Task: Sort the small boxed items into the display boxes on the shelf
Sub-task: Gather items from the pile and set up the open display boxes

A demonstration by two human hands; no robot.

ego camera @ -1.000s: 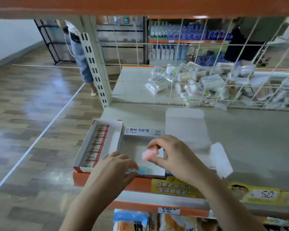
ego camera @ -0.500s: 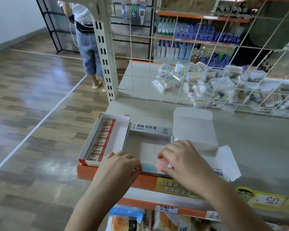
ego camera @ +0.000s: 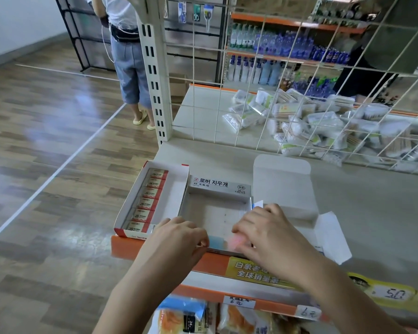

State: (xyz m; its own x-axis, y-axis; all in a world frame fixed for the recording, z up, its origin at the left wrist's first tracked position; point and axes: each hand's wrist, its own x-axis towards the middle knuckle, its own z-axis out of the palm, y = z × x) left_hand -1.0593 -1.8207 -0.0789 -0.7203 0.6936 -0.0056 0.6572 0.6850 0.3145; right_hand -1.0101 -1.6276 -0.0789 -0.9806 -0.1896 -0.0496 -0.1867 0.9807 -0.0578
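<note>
A white display box (ego camera: 219, 186) with Korean print stands open on the shelf, its lid (ego camera: 282, 182) folded back to the right. Inside, against the near wall, lie a blue boxed item (ego camera: 216, 241) and a pink one (ego camera: 235, 243) side by side. My right hand (ego camera: 268, 232) is low in the box, fingers pinching the pink item. My left hand (ego camera: 176, 237) curls over the box's near left rim, beside the blue item. Next to it on the left, a red-edged display box (ego camera: 176, 189) holds a column of several red-and-white boxed items (ego camera: 150, 203).
A wire grid (ego camera: 263, 92) backs the shelf, with a heap of cotton-swab packets (ego camera: 299, 121) behind it. A white slotted upright (ego camera: 152, 68) rises at the shelf's left corner. A person (ego camera: 128, 56) stands in the aisle. Snack packets (ego camera: 184, 317) fill the lower shelf.
My right hand came down with the pink item from above the white box to its near wall, beside the blue one. My left hand stayed at the rim.
</note>
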